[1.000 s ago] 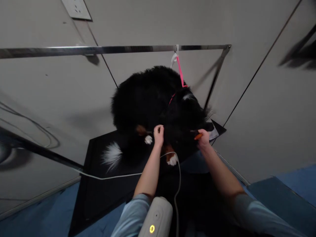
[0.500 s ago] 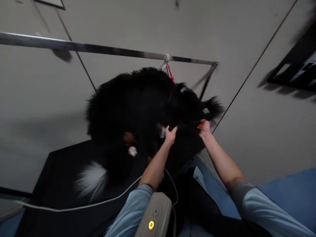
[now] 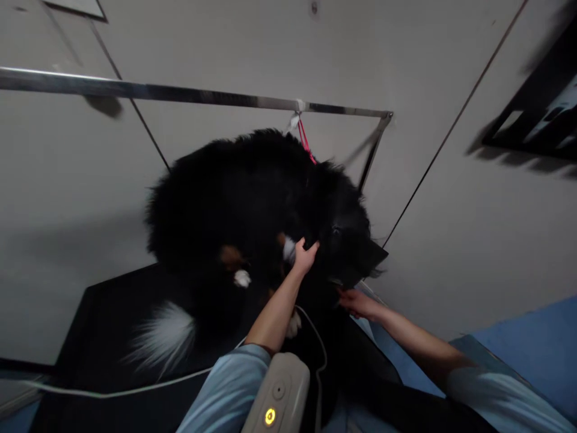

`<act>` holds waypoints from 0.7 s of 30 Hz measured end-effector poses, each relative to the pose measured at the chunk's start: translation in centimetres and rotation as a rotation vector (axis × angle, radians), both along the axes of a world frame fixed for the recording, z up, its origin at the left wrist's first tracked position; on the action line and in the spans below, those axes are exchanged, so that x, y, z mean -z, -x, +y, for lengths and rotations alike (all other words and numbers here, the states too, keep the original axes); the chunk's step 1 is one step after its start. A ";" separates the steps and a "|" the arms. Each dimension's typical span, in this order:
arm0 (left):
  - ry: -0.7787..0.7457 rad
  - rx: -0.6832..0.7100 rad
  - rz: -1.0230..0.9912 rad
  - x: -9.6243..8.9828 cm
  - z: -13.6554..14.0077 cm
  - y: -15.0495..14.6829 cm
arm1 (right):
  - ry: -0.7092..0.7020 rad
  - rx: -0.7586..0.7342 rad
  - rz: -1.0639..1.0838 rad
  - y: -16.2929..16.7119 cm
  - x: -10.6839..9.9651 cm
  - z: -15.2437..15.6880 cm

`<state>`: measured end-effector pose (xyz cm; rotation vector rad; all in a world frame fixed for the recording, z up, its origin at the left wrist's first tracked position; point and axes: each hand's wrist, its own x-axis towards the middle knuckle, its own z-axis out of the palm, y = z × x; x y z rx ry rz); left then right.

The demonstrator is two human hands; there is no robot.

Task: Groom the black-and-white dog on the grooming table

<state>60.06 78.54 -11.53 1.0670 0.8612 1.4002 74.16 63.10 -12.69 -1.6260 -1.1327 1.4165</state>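
Note:
A black long-haired dog [image 3: 234,186], with a white tail tip and rust-and-white paws, is on a black table [image 3: 112,300]. At its chest, my left hand [image 3: 306,255] grips the dark fur, thumb and fingers curled in it. Below the dog's lowered head, my right hand [image 3: 358,302] is closed around an orange-handled grooming brush; mostly fur and my fingers hide it, and only a pale bit shows at the fingertips. A red loop [image 3: 305,141] runs from a metal bar to the dog's neck.
The metal bar [image 3: 180,93] crosses above the dog, before a pale wall. A white cord [image 3: 157,388] trails over the table. Close to me sits a pale device [image 3: 279,391] with a lit yellow button. A dark rack [image 3: 532,120] hangs at right.
My right hand has moved down and left, from beside the dog's ear to below its head. The dog's head has turned lower. My left hand stays at the chest.

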 end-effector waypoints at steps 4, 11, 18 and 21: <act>-0.049 0.044 0.184 -0.8 0.9 2.4 | -0.250 -0.094 -0.003 0.6 -2.8 2.2; -0.142 0.158 0.292 -1.5 1.1 3.3 | -0.314 0.222 -0.241 -0.3 -3.7 0.2; -0.222 0.149 0.293 -0.6 1.4 4.8 | -0.420 0.131 -0.668 -2.0 -8.6 0.6; -0.248 0.206 0.300 -0.8 1.1 4.9 | -0.376 0.276 -0.724 -3.9 -9.1 -2.9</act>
